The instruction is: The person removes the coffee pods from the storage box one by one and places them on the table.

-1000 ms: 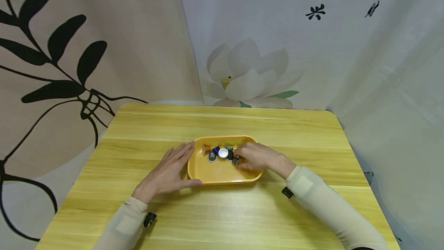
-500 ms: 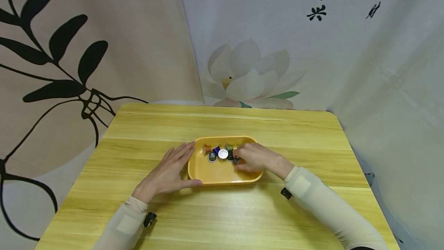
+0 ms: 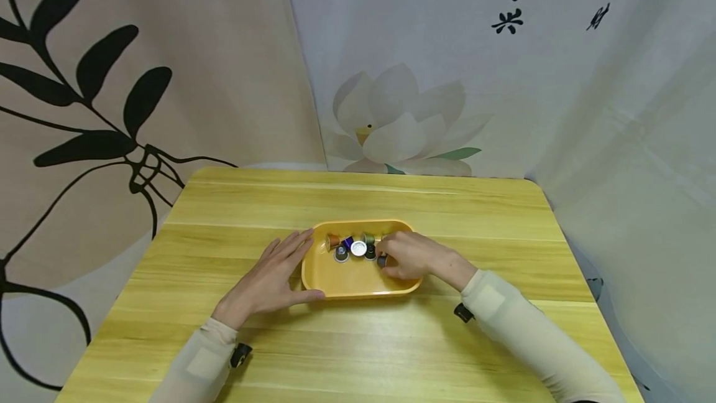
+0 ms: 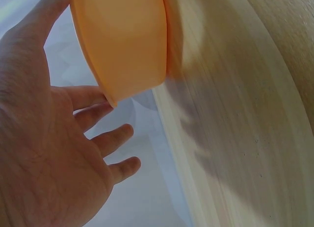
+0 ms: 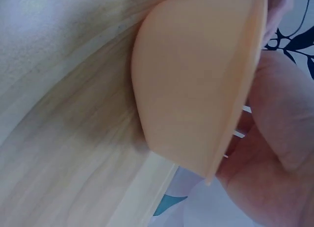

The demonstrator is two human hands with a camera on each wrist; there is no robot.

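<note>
A yellow-orange tray point(image 3: 341, 280) stands on the table, with several small coffee capsules lying in it. Among them are a copper one point(image 3: 332, 241), a blue one point(image 3: 348, 242), a green one point(image 3: 368, 238), a dark grey one point(image 3: 341, 254), a black one point(image 3: 370, 253) and one turned with its white lid point(image 3: 358, 248) up. Fingers straight and spread, my left hand point(image 3: 274, 275) touches the tray's left end, thumb at the near corner. My right hand point(image 3: 411, 255) reaches over the right end and pinches a dark capsule point(image 3: 383, 260); its fingertips are partly hidden.
The wooden table point(image 3: 358, 347) extends around the tray on all sides. Behind it hangs a pale curtain point(image 3: 425, 30) printed with a lotus flower, dark leaves and writing. A small black device point(image 3: 241, 354) sits at the left sleeve.
The dark capsule at my right fingertips has turned slightly, and the right fingers have shifted a little. My left hand, the tray and the other capsules look the same.
</note>
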